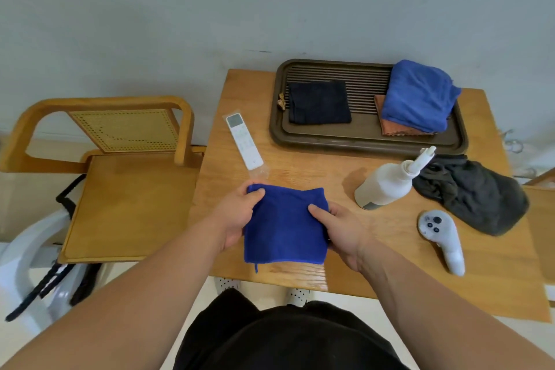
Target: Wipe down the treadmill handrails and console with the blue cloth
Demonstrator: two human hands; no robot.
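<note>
**Gripped and Ready**

Pinched the cloth [283,228] at its far-left corner with the left hand [237,215], clasped its right side with the right hand [342,234]. Held it over the table's [300,171] near edge, roughly square, no long axis. Crowded rightward by bottle [384,186] and controller [441,234]; open toward the near-left corner. No treadmill seen.

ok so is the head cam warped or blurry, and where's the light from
Head view: wide-angle bending bows the table and chair near the edges; the spray bottle throws a shadow leftward, suggesting light from the right; the held blue cloth looks sharp.
</note>
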